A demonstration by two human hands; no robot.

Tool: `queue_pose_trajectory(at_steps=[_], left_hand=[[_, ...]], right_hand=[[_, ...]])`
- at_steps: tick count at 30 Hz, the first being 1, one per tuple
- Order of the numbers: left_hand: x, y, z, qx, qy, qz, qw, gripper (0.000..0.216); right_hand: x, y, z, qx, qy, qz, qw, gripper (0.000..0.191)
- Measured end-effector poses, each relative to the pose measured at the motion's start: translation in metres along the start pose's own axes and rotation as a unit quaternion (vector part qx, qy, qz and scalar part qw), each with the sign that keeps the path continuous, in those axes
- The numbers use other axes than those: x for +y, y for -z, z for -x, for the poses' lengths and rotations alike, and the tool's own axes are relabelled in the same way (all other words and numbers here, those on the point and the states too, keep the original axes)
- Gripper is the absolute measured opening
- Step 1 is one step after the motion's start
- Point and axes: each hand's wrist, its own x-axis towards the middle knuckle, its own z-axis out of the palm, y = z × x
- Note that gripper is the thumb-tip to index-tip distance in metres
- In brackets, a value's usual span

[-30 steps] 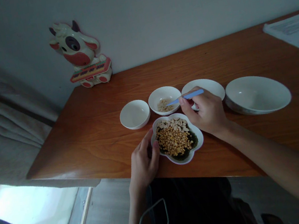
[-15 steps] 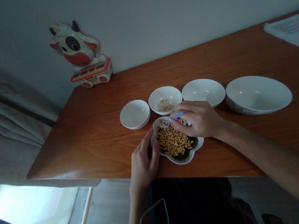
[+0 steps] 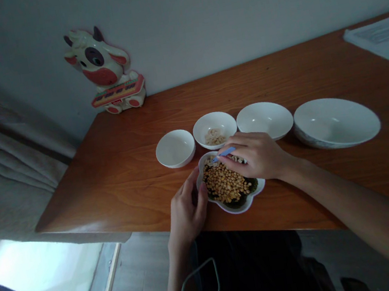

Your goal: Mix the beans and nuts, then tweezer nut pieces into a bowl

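A scalloped white dish [image 3: 239,208] stands near the table's front edge. It holds yellow split beans [image 3: 224,180], dark green small grains [image 3: 254,185] and pale flat pieces [image 3: 213,160] along its far side. My left hand [image 3: 186,210] grips the dish's left rim between thumb and fingers. Over the dish's far right part, my right hand [image 3: 260,154] is closed on slim blue tweezers [image 3: 227,151], their tip down at the pale pieces. My right hand hides part of the dish. Just behind, a small white bowl [image 3: 213,119] contains some pale flat pieces [image 3: 214,137].
Left of that bowl stands another small white bowl [image 3: 176,148]; to its right are a medium bowl [image 3: 264,119] and a large bowl [image 3: 336,120]. A cow toy with a keyboard [image 3: 109,73] leans by the wall. Papers [image 3: 384,37] lie at the far right.
The blue tweezers and my right fingertips have shifted very slightly left over the dish. My left hand and the bowls stay in place.
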Motion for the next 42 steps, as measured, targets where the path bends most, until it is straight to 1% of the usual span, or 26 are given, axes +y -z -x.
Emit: queue_pose_trajectory(at_steps=[7,12,18,22,28,31,34,39,42], left_hand=[[0.0005,0.0004,0.0002,-0.001,-0.002,-0.004,1.0,0.045],[-0.0002,-0.0001,0.0005,0.0,0.0,-0.007,1.0,0.045],[-0.0021,-0.001,0.0006,0.001,-0.001,-0.005,1.0,0.044],[-0.0017,-0.0005,0.0005,0.001,0.0,-0.007,1.0,0.045],[-0.0011,-0.0001,0.0003,0.001,-0.003,-0.003,1.0,0.045],[-0.0014,-0.0002,0.0004,0.004,-0.004,-0.003,1.0,0.045],[-0.0013,-0.0001,0.0005,0.004,-0.004,-0.008,1.0,0.045],[-0.001,-0.0001,0.0007,-0.001,-0.004,-0.008,1.0,0.045],[-0.0013,-0.0002,0.0007,0.002,-0.006,-0.009,1.0,0.045]], right_hand=[[0.0007,0.0005,0.0002,-0.01,0.007,-0.001,1.0,0.023],[0.0005,0.0003,0.0,-0.018,0.001,0.015,1.0,0.031],[-0.0002,0.0007,-0.0009,-0.022,-0.001,0.014,1.0,0.034],[-0.001,0.0021,-0.003,-0.016,0.013,0.006,1.0,0.029],[-0.002,0.0035,-0.0046,0.003,0.032,0.01,0.999,0.028],[-0.0024,0.0032,-0.0038,0.006,0.023,0.008,1.0,0.029],[-0.0028,0.0034,-0.0033,0.014,0.007,0.002,1.0,0.025],[-0.0028,0.0046,-0.0035,0.064,0.005,0.014,0.998,0.012],[-0.0016,0.0047,-0.0027,0.087,-0.018,0.025,0.996,0.01]])
